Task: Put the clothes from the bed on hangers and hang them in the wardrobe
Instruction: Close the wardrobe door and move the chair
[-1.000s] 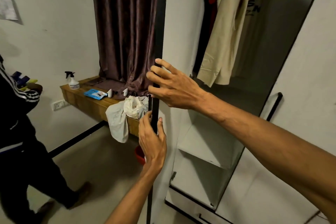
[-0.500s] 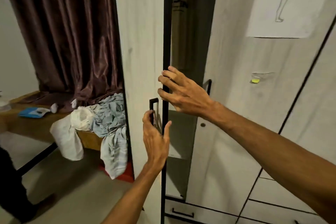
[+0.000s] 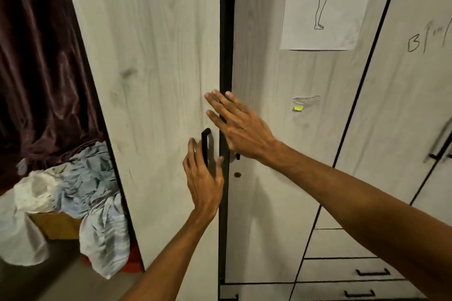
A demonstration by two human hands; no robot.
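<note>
Up against the wardrobe (image 3: 159,56), both grips are released: left hand (image 3: 203,178) flat by the door handle (image 3: 206,139), right hand (image 3: 241,127) flat across the door gap (image 3: 225,32). Looks like shutting up; next, press flush. Hung clothes aren't visible.

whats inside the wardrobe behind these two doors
Only a dark strip shows between the left door and right door; nothing inside can be made out. The doors cover the rest.

Dark brown curtain (image 3: 44,68), pencil figure sketch (image 3: 322,2) (on white paper), yellow sticker (image 3: 298,108), rumpled cloths (image 3: 80,186) over wooden ledge (image 3: 56,226)
</note>
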